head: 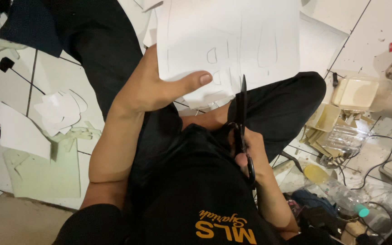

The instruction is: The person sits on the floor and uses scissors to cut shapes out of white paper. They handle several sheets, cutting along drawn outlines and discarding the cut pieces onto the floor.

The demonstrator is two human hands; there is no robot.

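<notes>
The right hand [246, 152], fingers closed through the handles of black scissors [242, 122], sets the blades at the lower edge of a white sheet [225, 38] pinched flat by the left hand [159, 86]. Pencilled outlines on the sheet remain uncut, while cut white pieces [60, 109] lie on the tiled floor [364, 41]. Clutter crowds the right side; the room above the lap is open.

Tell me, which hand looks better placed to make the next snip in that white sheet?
The right hand, probably. It holds the black scissors with the blades pointing up at the white sheet's lower edge. The left hand is busy pinching the sheet to steady it.
</notes>
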